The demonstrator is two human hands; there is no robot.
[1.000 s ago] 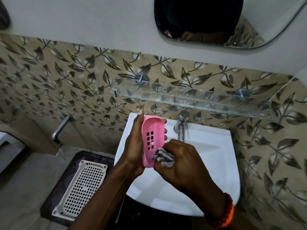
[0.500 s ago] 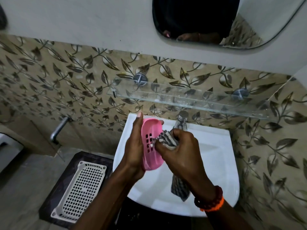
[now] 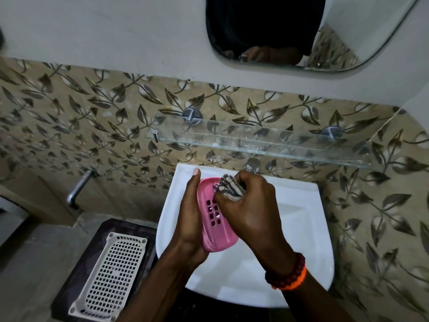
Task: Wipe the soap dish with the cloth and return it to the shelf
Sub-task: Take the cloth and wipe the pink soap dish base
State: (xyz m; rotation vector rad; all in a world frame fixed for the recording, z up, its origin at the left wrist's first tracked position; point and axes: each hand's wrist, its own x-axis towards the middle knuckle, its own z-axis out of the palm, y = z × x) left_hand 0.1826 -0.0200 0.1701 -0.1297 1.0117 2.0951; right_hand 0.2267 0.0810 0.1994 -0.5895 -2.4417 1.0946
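My left hand (image 3: 189, 214) grips a pink soap dish (image 3: 217, 235) by its left edge and holds it tilted over the white sink (image 3: 299, 224). The dish has a grid of drain holes in its middle. My right hand (image 3: 250, 208) holds a bunched striped grey-and-white cloth (image 3: 229, 185) and presses it against the upper end of the dish. A glass shelf (image 3: 262, 141) is fixed to the leaf-patterned wall above the sink, with nothing on it.
A chrome tap (image 3: 251, 165) stands at the back of the sink, partly behind my right hand. A second tap (image 3: 77, 190) juts from the wall at left. A white perforated plastic tray (image 3: 109, 275) lies on a dark mat on the floor. A mirror (image 3: 301, 31) hangs above.
My right hand has carried the cloth from the lower part of the dish up to its top end. The cloth's hanging tail is now out of sight.
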